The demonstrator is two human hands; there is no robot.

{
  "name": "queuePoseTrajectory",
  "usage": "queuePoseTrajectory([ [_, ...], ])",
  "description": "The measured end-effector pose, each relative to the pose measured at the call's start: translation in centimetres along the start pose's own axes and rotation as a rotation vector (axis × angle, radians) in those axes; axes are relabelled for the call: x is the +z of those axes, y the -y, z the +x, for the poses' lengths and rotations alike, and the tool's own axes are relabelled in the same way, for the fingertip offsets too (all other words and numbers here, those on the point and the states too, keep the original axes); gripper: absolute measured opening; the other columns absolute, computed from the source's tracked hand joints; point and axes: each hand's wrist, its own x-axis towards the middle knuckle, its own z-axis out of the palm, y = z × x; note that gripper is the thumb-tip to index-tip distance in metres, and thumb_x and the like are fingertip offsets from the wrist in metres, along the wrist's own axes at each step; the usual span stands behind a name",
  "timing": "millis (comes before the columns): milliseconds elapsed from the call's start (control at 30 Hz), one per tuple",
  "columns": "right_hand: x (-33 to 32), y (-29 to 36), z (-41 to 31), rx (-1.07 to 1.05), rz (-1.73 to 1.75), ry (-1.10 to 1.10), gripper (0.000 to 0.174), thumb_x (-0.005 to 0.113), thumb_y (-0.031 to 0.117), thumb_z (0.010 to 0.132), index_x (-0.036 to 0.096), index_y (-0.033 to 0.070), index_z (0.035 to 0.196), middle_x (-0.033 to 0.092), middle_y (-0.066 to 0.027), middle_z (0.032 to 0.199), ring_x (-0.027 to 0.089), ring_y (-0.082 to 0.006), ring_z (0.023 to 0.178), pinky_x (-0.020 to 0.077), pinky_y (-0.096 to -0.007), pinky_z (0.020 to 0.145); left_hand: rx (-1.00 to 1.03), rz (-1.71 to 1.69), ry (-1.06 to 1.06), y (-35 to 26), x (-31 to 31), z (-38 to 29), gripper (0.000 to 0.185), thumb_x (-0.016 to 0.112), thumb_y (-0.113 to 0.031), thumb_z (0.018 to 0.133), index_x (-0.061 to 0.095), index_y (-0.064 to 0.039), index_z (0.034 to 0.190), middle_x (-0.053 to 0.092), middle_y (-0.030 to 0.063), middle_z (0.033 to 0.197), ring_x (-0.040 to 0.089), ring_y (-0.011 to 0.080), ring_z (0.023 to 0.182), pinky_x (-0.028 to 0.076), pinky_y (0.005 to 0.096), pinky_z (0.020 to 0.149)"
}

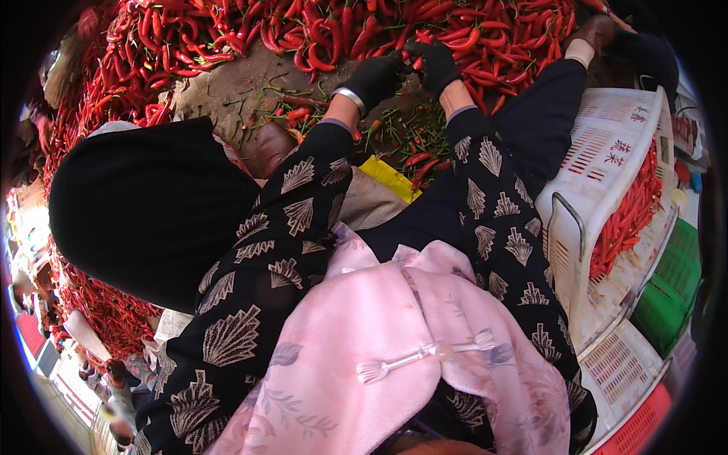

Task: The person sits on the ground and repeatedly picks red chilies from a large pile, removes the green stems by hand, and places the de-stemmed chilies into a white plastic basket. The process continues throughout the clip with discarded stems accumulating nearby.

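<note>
Both hands wear black gloves and meet at the near edge of a large heap of red chili peppers (341,28). My right hand (435,65) has its fingers closed around red peppers (419,57). Close beside it, my left hand (378,79), with a silvery band at the wrist, has its fingertips at the same peppers; whether it grips one is hidden. Below the hands, green pepper stems (398,128) and a few red pepper pieces (297,116) lie on the brown ground.
A white plastic crate (597,148) holding red peppers stands at my right, with a green crate (665,284) and a red crate (637,424) nearby. A yellow strip (389,177) lies between my legs. Other people are at the far left and upper right.
</note>
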Motion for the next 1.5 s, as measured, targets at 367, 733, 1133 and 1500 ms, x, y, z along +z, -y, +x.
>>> queuePoseTrajectory([
  [367, -5.2, 2.0, 1.2, 0.110, 0.299, -0.524, 0.049, 0.063, 0.039, 0.077, 0.056, 0.001, 0.106, 0.062, -0.0151, 0.098, 0.059, -0.0346, 0.092, 0.0485, -0.0426, 0.076, 0.719, 0.593, 0.135, -3.6, 2.1, -0.5, 0.012, 0.056, -0.016, 0.083, 0.061, -0.009, 0.091, 0.057, 0.0039, 0.074, 0.052, 0.0144, 0.061, 0.042, 0.0256, 0.055],
  [733, -8.2, 3.3, 2.6, 0.207, -0.398, -0.674, 0.062, 0.079, 0.039, 0.059, 0.061, -0.007, 0.097, 0.063, -0.0203, 0.097, 0.064, -0.0278, 0.084, 0.0510, -0.0405, 0.070, 0.272, 0.077, 0.068, -2.7, 1.3, -0.5, 0.011, 0.060, -0.018, 0.084, 0.059, -0.009, 0.092, 0.052, -0.0016, 0.067, 0.048, 0.0079, 0.055, 0.035, 0.0230, 0.047],
  [1133, 0.1, 5.2, -5.6, -0.087, -1.023, -0.015, 0.039, 0.074, 0.035, 0.061, 0.065, 0.001, 0.078, 0.060, -0.0125, 0.063, 0.060, -0.0236, 0.059, 0.0455, -0.0363, 0.057, 0.134, 0.012, -0.166, -5.0, 2.2, -0.9, 0.018, 0.066, -0.017, 0.078, 0.060, -0.007, 0.091, 0.055, 0.0003, 0.070, 0.054, 0.0123, 0.061, 0.041, 0.0254, 0.053],
  [1500, -2.7, 3.2, -5.3, -0.395, -1.117, 0.073, 0.054, 0.071, 0.037, 0.061, 0.061, 0.009, 0.106, 0.062, -0.0160, 0.096, 0.059, -0.0321, 0.090, 0.0473, -0.0402, 0.077, -0.075, -0.919, 0.313, -3.3, -0.5, -0.3, 0.011, 0.052, -0.019, 0.083, 0.054, -0.008, 0.083, 0.051, 0.0007, 0.066, 0.047, 0.0145, 0.056, 0.036, 0.0262, 0.048],
])
